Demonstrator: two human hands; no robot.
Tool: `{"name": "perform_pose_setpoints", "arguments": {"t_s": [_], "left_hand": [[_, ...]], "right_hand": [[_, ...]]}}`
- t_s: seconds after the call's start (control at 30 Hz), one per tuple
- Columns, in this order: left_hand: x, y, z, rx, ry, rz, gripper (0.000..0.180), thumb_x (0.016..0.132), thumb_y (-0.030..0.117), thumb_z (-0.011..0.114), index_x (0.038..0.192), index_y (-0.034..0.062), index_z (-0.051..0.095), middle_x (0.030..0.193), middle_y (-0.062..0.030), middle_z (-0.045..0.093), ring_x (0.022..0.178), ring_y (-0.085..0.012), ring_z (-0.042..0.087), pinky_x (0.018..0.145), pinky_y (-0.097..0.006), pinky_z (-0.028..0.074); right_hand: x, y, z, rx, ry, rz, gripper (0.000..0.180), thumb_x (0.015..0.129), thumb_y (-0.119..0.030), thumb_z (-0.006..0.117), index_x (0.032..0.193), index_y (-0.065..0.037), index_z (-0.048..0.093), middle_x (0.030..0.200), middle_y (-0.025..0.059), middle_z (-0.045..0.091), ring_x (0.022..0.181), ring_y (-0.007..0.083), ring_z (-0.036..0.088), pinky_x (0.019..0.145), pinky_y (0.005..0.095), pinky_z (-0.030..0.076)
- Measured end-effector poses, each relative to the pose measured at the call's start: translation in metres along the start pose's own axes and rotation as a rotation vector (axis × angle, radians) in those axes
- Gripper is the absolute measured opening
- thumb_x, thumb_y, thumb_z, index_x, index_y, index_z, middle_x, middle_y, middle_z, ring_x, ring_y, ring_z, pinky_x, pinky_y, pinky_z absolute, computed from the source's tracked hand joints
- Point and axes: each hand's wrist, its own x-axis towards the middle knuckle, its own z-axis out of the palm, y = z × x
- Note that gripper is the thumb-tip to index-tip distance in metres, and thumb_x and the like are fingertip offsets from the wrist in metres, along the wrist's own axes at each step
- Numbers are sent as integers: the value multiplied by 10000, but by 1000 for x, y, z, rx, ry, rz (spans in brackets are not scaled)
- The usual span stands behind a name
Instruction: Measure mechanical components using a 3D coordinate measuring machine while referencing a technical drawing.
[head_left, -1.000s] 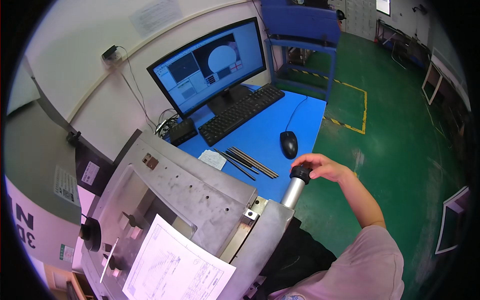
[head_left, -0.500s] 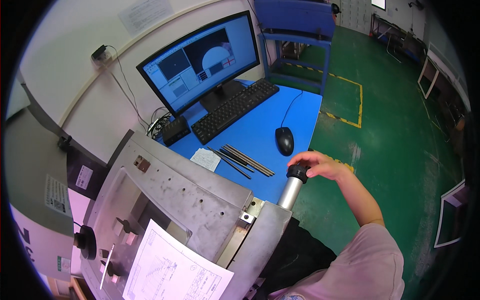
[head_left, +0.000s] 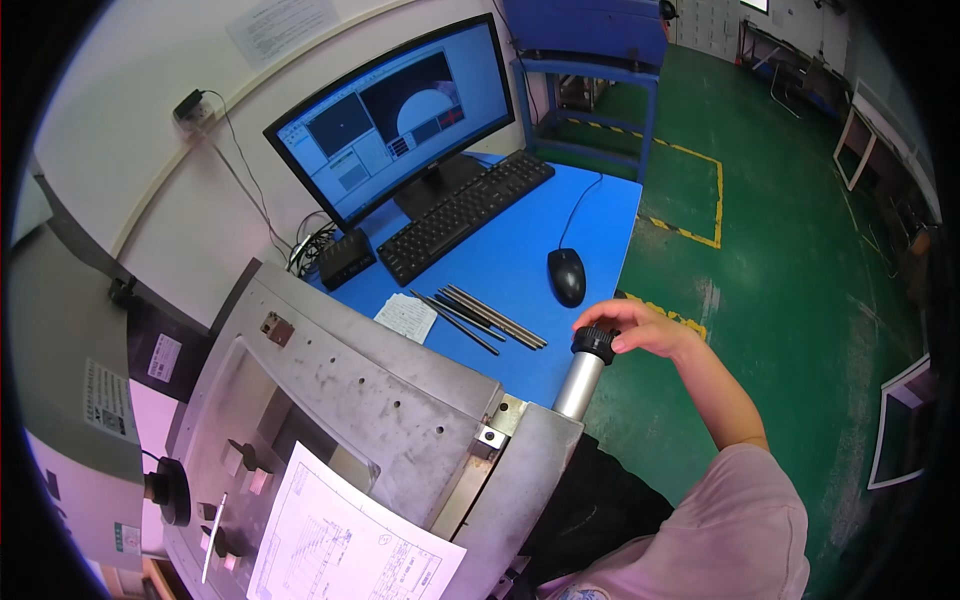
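Observation:
My right hand (head_left: pixel 645 330) curls its fingers round a ribbed black knob (head_left: pixel 594 345), thumb low on one side and fingers over the far side. The knob caps a silver metal tube (head_left: pixel 579 385) that sticks out from the corner of a grey metal machine stage (head_left: pixel 400 385). A sheet with a printed drawing (head_left: pixel 350 540) lies over the near part of the stage. Further left on the stage are small dark blocks and a thin, light-coloured rod (head_left: pixel 213 537). On the monitor (head_left: pixel 400 120), a pale half-disc shows against black. My left hand is out of view.
A blue table (head_left: pixel 500 265) carries a black keyboard (head_left: pixel 465 218), a black mouse (head_left: pixel 566 277), several slim metal rods (head_left: pixel 480 320), a paper slip (head_left: pixel 406 317) and a small black box (head_left: pixel 346 260). Beyond stands a blue-framed bench (head_left: pixel 590 70). Yellow-and-black tape marks the green floor (head_left: pixel 720 300).
The whole view has shifted slightly, so the monitor and table sit a little further left and up. My right hand stays on the knob with nearly the same finger pose.

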Motion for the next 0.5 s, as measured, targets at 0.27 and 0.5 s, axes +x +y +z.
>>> {"name": "perform_pose_setpoints", "arguments": {"t_s": [0.27, 0.5], "left_hand": [[-2, 5, 5, 0, 1, 59, 346, 889, 241, 389, 1038, -59, 476, 1068, -200, 463, 975, -325, 447, 872, -404, 352], [-4, 8, 9, -3, 3, 107, 344, 891, 240, 383, 1032, -60, 477, 1062, -200, 464, 970, -324, 449, 868, -405, 354]], "right_hand": [[0, 0, 0, -18, -6, -10, 508, 621, -211, 634, 1088, -43, 526, 1025, 61, 551, 909, 134, 513, 819, 270, 386], [0, -1, 0, -32, -10, -12, 497, 645, -191, 609, 1109, -37, 515, 1020, 41, 550, 868, 108, 508, 803, 256, 389]]}}
